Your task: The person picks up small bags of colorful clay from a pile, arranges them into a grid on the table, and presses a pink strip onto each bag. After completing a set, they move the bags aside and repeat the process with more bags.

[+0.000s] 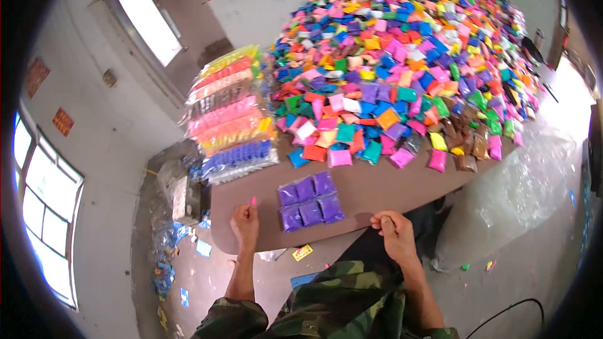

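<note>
A flat block of purple packets (311,201), set in two rows under clear film, lies on the brown table near its front edge. To its left is my left hand (244,225), closed, with the tip of a small pink thing (254,201) sticking up from the fingers; the rest of it is hidden. My right hand (394,233) is held at the table's edge, right of the purple packets and apart from them. Its fingers are curled together, and I cannot see whether anything is in them.
A large heap of small colourful packets (389,75) covers the back of the brown table (377,194). Bagged rows of packets (229,119) are stacked at the left. A big clear plastic bag (502,213) stands at the right; scraps litter the floor.
</note>
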{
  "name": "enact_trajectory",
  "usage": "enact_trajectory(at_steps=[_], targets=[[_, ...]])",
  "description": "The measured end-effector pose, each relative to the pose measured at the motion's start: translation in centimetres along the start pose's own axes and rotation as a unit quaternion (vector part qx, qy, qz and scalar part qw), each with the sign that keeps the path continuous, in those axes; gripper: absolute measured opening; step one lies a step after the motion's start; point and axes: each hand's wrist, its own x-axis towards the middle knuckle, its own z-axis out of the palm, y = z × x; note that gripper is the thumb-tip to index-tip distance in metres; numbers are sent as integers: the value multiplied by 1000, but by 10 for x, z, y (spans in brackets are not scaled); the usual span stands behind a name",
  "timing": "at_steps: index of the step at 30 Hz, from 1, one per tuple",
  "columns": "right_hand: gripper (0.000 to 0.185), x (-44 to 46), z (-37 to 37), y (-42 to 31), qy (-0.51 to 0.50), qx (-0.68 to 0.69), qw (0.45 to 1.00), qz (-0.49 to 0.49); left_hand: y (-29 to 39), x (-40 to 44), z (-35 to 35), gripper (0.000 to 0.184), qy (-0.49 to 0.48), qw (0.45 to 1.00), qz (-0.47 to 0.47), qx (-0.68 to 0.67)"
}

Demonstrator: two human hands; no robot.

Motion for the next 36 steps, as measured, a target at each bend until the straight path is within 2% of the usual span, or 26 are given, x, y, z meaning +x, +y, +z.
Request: enact_trajectory(at_steps=[2, 5, 7, 11, 12, 13, 16, 19, 23, 36], targets=[[22, 7, -3, 6, -1, -28, 1000, -9, 10, 0, -3, 16, -9, 999, -33, -4], [19, 16, -7, 4, -9, -63, 998, -28, 5, 1, 0, 14, 21, 999, 24, 13], [17, 21, -7, 1, -9, -80, 996, -35, 10, -1, -1, 14, 15, 1000, -14, -1], [14, 30, -7, 16, -15, -99, 994, -46, -9, -2, 9, 14, 37, 999, 18, -5], [13, 31, -6, 17, -9, -111, 994, -21, -3, -4, 6, 14, 16, 1000, -16, 1], [14, 33, -6, 23, -12, -136, 990, -38, 3, -2, 4, 14, -4, 999, -48, 5], [16, 37, -10, 32, -18, -153, 986, -60, 2, 0, 10, 15, 21, 998, -58, -9], [16, 37, -1, 14, 19, -151, 988, 31, 7, -1, 8, 14, 13, 997, -80, -3], [18, 45, -8, 34, 33, -161, 986, -13, 9, 1, 10, 14, 14, 996, -81, -22], [16, 53, -23, 61, 54, -148, 987, -15, 16, 2, 4, 11, 9, 997, -77, -15]])
